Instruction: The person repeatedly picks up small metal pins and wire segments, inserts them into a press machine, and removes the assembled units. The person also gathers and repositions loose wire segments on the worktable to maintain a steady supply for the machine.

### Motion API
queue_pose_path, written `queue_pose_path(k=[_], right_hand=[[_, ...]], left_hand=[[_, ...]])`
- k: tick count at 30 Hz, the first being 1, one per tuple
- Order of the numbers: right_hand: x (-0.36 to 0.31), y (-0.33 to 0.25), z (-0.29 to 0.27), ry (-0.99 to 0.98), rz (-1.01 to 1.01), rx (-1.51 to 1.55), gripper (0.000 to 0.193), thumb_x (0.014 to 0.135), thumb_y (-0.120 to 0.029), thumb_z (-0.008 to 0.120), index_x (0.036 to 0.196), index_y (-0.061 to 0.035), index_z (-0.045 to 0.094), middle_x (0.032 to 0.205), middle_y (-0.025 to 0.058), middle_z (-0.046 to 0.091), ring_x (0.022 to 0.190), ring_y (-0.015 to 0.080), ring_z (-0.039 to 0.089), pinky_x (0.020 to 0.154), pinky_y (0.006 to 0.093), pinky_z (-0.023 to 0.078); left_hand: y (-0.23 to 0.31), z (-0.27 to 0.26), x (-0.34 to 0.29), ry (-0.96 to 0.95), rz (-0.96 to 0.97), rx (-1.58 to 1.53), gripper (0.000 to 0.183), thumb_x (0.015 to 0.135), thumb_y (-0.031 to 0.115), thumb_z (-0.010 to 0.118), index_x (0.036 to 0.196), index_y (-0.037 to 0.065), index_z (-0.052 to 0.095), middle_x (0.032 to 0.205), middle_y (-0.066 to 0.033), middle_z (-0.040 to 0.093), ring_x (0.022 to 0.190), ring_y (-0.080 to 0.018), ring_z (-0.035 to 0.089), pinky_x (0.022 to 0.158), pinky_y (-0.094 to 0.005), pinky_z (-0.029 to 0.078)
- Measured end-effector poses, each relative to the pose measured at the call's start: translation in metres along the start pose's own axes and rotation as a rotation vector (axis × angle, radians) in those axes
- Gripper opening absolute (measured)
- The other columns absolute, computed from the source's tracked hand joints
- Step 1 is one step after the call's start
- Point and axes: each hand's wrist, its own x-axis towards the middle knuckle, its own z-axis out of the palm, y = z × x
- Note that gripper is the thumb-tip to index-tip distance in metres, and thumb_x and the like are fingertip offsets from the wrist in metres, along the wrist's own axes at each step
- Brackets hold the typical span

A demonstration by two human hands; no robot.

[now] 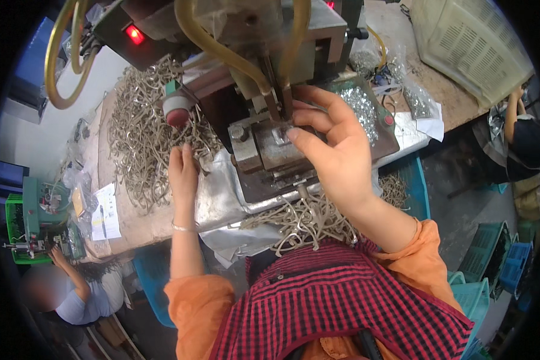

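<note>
A person in a red-and-black checked apron at a benchtop press.
Left of the press, from where I stand, sprawls a heap of bent metal pieces, pointing every which way. The two hands are well apart. The right hand is at the die block, its thumb held away from its curved fingers, the thumb tip just beside a small silvery part. The left hand has its fingers close together at the heap's near edge; I can't tell whether they grip anything. The silvery part sits on the die block, too small for me to make out its long axis.
</note>
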Motion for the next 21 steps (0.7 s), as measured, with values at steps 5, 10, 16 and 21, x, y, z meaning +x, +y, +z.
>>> queue_pose_path(k=[5,10,16,21], right_hand=[[0.042,0.000,-0.096,0.137,-0.415,-0.963,0.034,0.086,-0.002,0.063,0.120,-0.0046,0.068,0.119,0.0163,0.070,0.105,0.0322,0.069,0.092,0.0402,0.054],[0.063,0.052,-0.205,0.157,-0.375,-1.509,0.016,0.088,-0.012,0.064,0.102,-0.0053,0.068,0.095,0.0169,0.068,0.094,0.0400,0.065,0.080,0.0479,0.053],[0.042,0.070,-0.139,0.050,-0.447,-1.563,0.014,0.086,-0.022,0.072,0.089,-0.0094,0.068,0.085,0.0095,0.064,0.085,0.0327,0.063,0.070,0.0466,0.050],[0.029,0.068,-0.134,0.100,-0.431,-1.500,0.010,0.082,-0.019,0.076,0.088,-0.0122,0.071,0.089,0.0058,0.062,0.090,0.0295,0.062,0.071,0.0450,0.050]], left_hand=[[-0.021,-0.021,0.002,0.059,0.008,0.260,0.048,0.108,0.041,0.040,0.097,-0.001,0.059,0.087,-0.0207,0.066,0.081,-0.0362,0.064,0.076,-0.0429,0.048],[-0.008,-0.017,-0.011,-0.142,-0.295,-0.381,0.024,0.105,0.020,0.047,0.095,0.002,0.058,0.074,-0.0061,0.057,0.067,-0.0174,0.059,0.062,-0.0332,0.047],[-0.088,-0.029,0.004,0.087,0.074,0.604,0.023,0.105,0.020,0.047,0.091,0.007,0.059,0.076,-0.0017,0.057,0.064,-0.0102,0.054,0.059,-0.0278,0.045],[0.060,-0.057,-0.038,-0.176,-0.170,-0.416,0.021,0.107,0.025,0.049,0.094,0.010,0.058,0.076,0.0034,0.049,0.057,-0.0052,0.041,0.052,-0.0221,0.033]])
